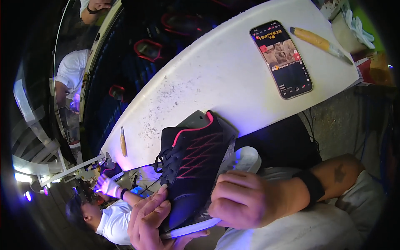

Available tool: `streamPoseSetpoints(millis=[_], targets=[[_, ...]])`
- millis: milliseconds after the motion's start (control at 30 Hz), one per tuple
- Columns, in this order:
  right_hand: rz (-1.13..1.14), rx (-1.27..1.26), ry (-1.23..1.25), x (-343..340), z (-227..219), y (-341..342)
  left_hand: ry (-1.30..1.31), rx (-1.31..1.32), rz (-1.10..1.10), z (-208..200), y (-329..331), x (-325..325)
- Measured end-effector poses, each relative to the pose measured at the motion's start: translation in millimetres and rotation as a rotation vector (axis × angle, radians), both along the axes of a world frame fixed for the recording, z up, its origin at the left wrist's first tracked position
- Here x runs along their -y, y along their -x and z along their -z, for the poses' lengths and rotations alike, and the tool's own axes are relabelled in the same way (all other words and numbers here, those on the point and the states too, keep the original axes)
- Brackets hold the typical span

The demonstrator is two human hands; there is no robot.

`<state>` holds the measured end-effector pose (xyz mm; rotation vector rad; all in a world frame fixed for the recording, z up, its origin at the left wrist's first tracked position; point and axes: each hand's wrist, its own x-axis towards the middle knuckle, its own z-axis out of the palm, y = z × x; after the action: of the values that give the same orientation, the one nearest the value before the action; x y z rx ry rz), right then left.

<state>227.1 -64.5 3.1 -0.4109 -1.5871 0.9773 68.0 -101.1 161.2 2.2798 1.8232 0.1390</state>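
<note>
A black shoe (193, 156) with pink-red zigzag stitching and black laces lies tilted before me, toe toward me. A grey-green shoe last (196, 121) with a hole in it fills its opening. My left hand (146, 218) is closed around the toe, thumb on the upper and fingers beneath. The white sole (250, 157) lies along the shoe's underside; its heel end stands apart from the upper. My right hand (237, 199), with a black band at the wrist, is curled into a fist over the sole's middle; its fingertips are hidden.
On the white table (216, 71) lie a lit phone (281, 62), a wooden-handled knife (321, 41) and a small wooden-handled tool (123, 141). Beyond the edge, red-rimmed dark shoes (148, 50) sit on a dark line. A co-worker (116, 221) is at lower left.
</note>
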Motion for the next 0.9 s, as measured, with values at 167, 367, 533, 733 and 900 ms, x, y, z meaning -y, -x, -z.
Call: streamPoseSetpoints(millis=[167,367,533,733,900], targets=[[0.041,-0.030,-0.119,-14.7,10.6,1.5,-0.188,-0.096,0.294,2.9,0.9,-17.0],[0.151,0.025,-0.076,-19.4,14.1,10.8,-0.191,-0.111,0.318,3.4,15.2,-24.5],[0.087,0.160,-0.043,-30.4,19.3,18.9,-0.155,-0.029,0.298,5.3,52.4,-21.9],[-0.066,0.234,-0.033,-60.7,17.6,23.2,-0.102,0.047,0.446,10.5,95.4,-38.7],[-0.137,0.339,0.025,-70.1,9.1,36.8,-0.086,0.237,0.484,36.6,137.3,-41.1]])
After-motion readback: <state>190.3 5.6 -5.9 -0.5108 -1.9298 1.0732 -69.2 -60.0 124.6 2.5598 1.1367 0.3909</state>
